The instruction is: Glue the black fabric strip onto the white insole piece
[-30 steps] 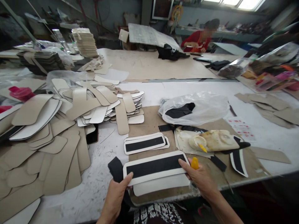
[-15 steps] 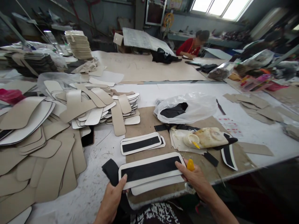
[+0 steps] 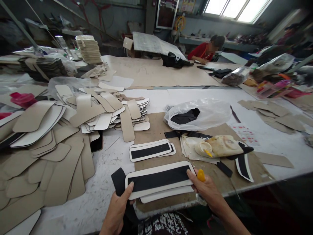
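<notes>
Since the earlier pictures, both hands are staying on the same long white panel [image 3: 160, 179] with the black strip, and only the view is shifting a little. Left hand [image 3: 117, 212] is pressing its thumb on the panel's 9 o'clock end, fingers curled under. Right hand [image 3: 207, 191] is pinching the 3 o'clock end while also holding a small yellow tool [image 3: 201, 175]. This panel is lying on a second white piece on the brown board [image 3: 158, 125], near the counter [image 3: 107, 195] edge. It is looking thin, light and a bit bendy, so holding both short ends is keeping it flat. At 12 o'clock, another striped panel [image 3: 150, 150] is resting. At 10 o'clock, a big pile of tan pieces [image 3: 61, 137] is spreading out. At 1 o'clock, a clear plastic bag [image 3: 198, 114] is sitting.
</notes>
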{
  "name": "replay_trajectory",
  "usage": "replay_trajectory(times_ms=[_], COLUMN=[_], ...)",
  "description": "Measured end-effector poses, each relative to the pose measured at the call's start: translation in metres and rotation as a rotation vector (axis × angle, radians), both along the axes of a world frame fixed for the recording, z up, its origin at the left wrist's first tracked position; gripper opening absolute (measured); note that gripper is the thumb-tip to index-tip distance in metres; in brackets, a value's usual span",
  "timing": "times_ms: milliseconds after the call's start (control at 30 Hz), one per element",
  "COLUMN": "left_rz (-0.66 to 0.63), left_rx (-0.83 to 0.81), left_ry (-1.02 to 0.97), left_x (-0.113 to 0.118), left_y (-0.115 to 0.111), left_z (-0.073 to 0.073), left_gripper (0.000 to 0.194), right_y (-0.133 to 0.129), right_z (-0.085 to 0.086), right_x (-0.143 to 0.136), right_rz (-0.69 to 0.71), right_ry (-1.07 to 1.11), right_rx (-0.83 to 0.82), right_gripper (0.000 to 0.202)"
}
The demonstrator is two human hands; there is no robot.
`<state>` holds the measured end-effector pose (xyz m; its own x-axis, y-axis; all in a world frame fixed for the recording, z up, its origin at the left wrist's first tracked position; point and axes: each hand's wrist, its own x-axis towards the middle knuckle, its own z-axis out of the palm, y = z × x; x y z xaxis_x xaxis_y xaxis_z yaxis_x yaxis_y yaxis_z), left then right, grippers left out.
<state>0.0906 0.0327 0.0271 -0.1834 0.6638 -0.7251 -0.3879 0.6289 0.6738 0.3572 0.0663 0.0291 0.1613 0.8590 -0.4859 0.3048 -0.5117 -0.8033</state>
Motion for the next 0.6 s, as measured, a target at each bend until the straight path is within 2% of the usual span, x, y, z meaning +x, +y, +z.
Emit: replay_trajectory(times_ms=[100, 267, 367, 500, 600], left_rz=[0.026, 0.102, 0.101, 0.124, 0.124], left_rx=[-0.007, 0.021, -0.021, -0.055, -0.085], left_ry=[-0.002, 0.048, 0.060, 0.081, 0.030], left_x=[0.002, 0.008, 0.009, 0.008, 0.009], left_y=[-0.002, -0.006, -0.009, -0.010, -0.009], left_z=[-0.003, -0.007, -0.014, -0.023, -0.023], left_gripper=[0.028, 0.041, 0.042, 0.048, 0.053], right_y=[0.000, 0.005, 0.009, 0.010, 0.009], right_z=[-0.001, 0.001, 0.006, 0.007, 0.005], right_x=[0.002, 0.007, 0.007, 0.006, 0.008], right_rz=[0.006, 0.068, 0.077, 0.082, 0.092], right_ry=[-0.006, -0.067, -0.039, -0.023, -0.047], right_rx=[0.008, 0.086, 0.111, 0.112, 0.118], right_gripper=[0.043, 0.033, 0.028, 0.029, 0.034])
